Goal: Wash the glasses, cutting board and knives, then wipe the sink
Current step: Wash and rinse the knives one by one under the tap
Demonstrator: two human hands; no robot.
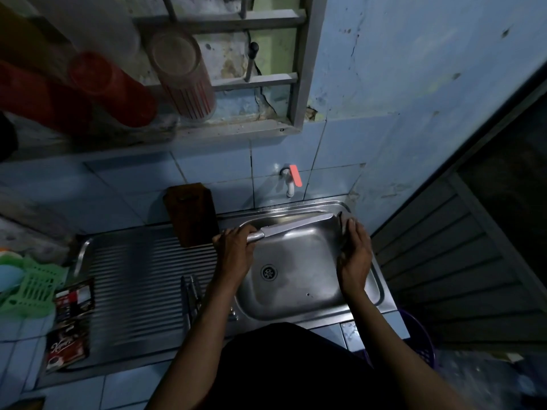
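My left hand (235,247) grips the steel handle of a long knife (296,226), whose blade points right across the back of the steel sink basin (299,294). My right hand (353,257) is at the basin's right side, fingers together around a thin dark object (340,216); what it is I cannot tell. A brown cutting board (192,214) leans upright against the tiled wall behind the drainboard. Other knives (189,294) lie on the ribbed drainboard (142,279) next to my left forearm. A clear ribbed glass (182,75) lies on the window ledge.
A white tap with a red lever (291,180) sticks out of the wall above the basin; no water is visible. Red cups (112,87) lie beside the glass. A green plastic basket (32,287) and coffee sachets (71,321) sit left; a purple basket (417,338) stands below right.
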